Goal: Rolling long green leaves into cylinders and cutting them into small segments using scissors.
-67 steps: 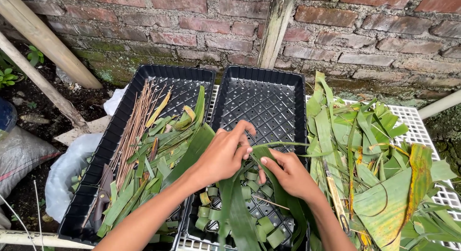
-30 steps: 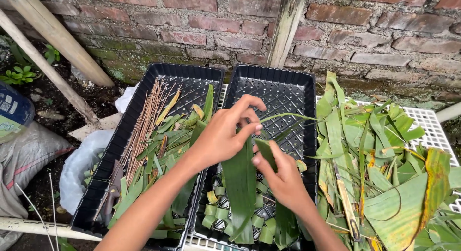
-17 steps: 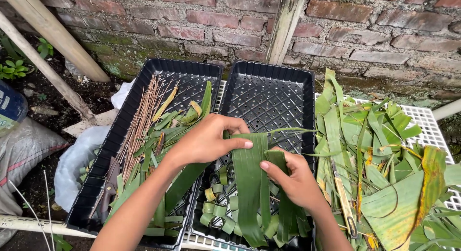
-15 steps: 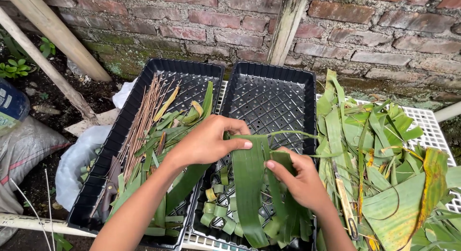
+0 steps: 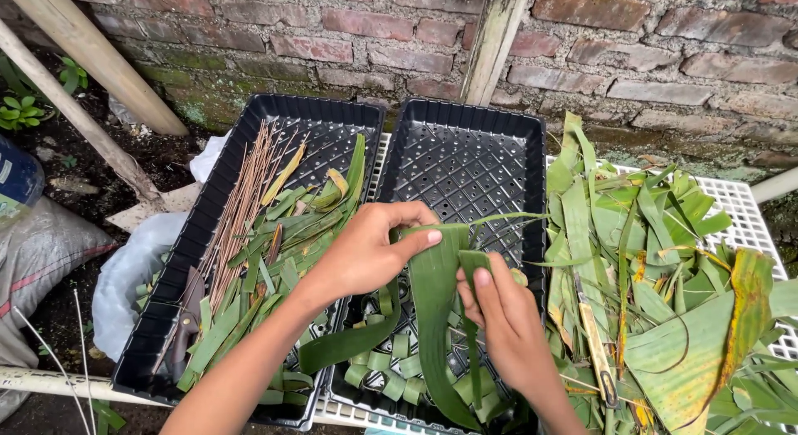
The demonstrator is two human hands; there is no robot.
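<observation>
Gripping a long green leaf [image 5: 438, 318] over the right black tray [image 5: 507, 144], the left hand [image 5: 366, 252] is closing around its upper edge while the right hand [image 5: 503, 318] is pinching its folded tip, seemingly keeping the strip taut above the folded pieces [image 5: 391, 373] lying below.

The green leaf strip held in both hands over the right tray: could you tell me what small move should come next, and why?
Probably roll the leaf strip further round. The left hand pins its top edge, the right hand holds a folded end, and rolled leaf rings lie in the right tray below.
</observation>
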